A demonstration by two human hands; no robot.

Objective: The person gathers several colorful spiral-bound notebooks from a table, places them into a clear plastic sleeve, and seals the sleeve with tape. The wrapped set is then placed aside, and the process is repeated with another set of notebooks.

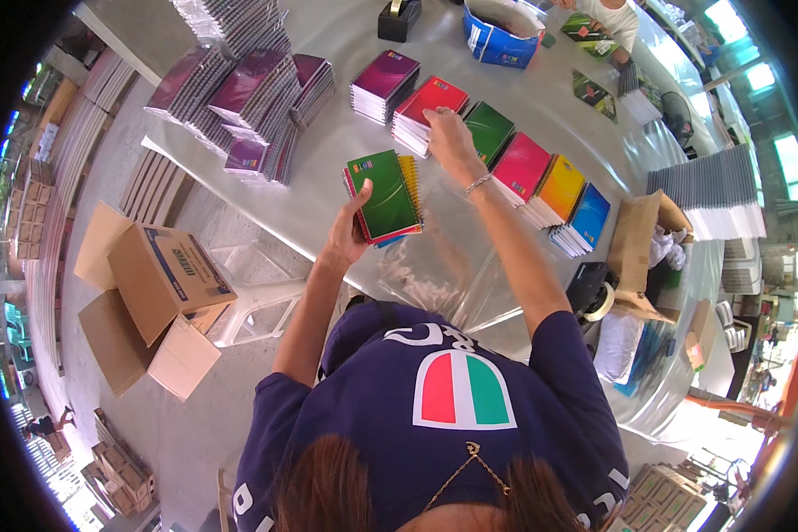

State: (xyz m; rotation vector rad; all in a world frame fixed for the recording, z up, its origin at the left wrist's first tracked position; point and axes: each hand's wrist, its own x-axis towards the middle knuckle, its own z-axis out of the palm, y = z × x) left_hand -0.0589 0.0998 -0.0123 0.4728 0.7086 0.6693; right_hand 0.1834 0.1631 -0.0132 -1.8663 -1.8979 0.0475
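My left hand (349, 232) grips a small bundle of spiral notebooks, its thumb across the top one, a green notebook (383, 191). Under that, edges of a yellow notebook (410, 177), a red one and a blue one stick out. My right hand (453, 144) reaches over the table, fingers closed at the edge of a red notebook (436, 96) on top of its stack; the fingertips are partly hidden. In the same row stand a purple stack (387, 82), a green stack (488, 131), a pink stack (521, 164), a yellow stack (559, 186) and a blue stack (587, 215).
Tall piles of purple notebooks (253, 89) stand at the table's far left. A tape dispenser (399, 19) and a blue bag (504, 34) are at the back. Open cartons (164, 282) sit left of the table; another box (640, 244) is at right. A co-worker's arm (619, 27) shows far right.
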